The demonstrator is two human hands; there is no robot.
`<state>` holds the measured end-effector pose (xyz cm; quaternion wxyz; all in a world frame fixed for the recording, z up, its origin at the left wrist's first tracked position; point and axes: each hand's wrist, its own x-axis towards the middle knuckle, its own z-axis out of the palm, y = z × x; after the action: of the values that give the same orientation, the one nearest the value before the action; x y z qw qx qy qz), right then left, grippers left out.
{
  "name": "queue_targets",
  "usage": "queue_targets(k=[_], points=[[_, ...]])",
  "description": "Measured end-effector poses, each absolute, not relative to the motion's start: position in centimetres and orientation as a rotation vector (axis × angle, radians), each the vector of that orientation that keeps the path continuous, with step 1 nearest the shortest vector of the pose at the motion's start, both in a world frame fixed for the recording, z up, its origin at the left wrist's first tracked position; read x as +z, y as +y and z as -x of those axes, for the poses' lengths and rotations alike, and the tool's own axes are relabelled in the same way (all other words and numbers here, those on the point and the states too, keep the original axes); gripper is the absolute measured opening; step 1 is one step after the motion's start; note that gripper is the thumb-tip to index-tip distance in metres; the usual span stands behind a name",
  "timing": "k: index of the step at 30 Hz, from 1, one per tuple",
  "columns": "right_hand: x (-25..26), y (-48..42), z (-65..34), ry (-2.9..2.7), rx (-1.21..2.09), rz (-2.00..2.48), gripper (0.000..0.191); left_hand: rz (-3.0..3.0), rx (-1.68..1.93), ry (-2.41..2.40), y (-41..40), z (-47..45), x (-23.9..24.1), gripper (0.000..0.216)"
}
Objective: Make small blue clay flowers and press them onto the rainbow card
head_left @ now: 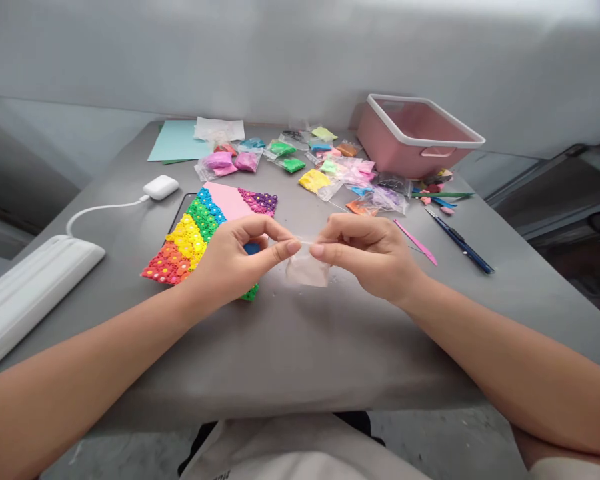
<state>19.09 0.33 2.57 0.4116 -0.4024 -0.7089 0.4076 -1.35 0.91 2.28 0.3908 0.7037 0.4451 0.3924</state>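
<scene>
My left hand (235, 257) and my right hand (367, 252) meet over the middle of the grey table (300, 347), both pinching the top edge of a small clear plastic bag (307, 270) that hangs between the fingertips. A bit of blue (253, 248) shows inside my left palm. Under and left of my left hand lies a pink card (205, 230) covered in rainbow bands of small clay flowers.
Several small bags of coloured clay (313, 170) lie across the back. A pink bin (415, 133) stands back right, near a pink tool (416, 242) and a blue pen (463, 241). Teal paper (177, 140), a white earbud case (160, 187) and a white device (27, 290) sit left.
</scene>
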Motion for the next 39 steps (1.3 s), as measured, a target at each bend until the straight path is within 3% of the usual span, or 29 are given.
queue_targets(k=[7,14,17,22,25,27,28,31,35,39], points=[[2.9,0.2,-19.2,-2.139,0.669,0.975,0.026,-2.086,0.950,0.989,0.9,1.4,2.0,0.013],[3.3,1.4,-20.0,-2.264,0.889,0.844,0.043,-2.071,0.946,0.973,0.5,1.3,2.5,0.016],[2.9,2.6,-20.3,-1.963,1.092,1.106,0.052,-2.045,1.095,1.088,0.7,1.5,2.5,0.019],[2.7,5.5,-21.1,-0.985,1.394,1.316,0.053,-2.115,1.178,1.235,1.5,2.1,2.3,0.016],[2.8,6.2,-21.3,-0.856,1.484,1.390,0.038,-2.228,1.043,1.237,2.1,2.3,2.0,0.017],[2.8,5.9,-21.4,-1.025,1.406,1.435,0.015,-2.351,0.907,1.179,2.2,2.4,1.8,0.017],[2.9,5.6,-21.4,-1.181,1.326,1.463,0.014,-2.427,0.843,1.130,2.2,2.4,1.7,0.018],[3.6,4.6,-21.7,-1.669,1.010,1.592,0.028,-2.613,0.750,0.974,1.8,2.4,1.4,0.022],[4.5,4.1,-22.2,-1.975,0.713,1.750,0.020,-2.555,0.751,0.928,1.1,2.2,1.3,0.027],[4.1,4.7,-23.0,-2.245,0.363,1.680,0.028,-2.459,0.694,0.910,0.7,1.7,1.3,0.023]])
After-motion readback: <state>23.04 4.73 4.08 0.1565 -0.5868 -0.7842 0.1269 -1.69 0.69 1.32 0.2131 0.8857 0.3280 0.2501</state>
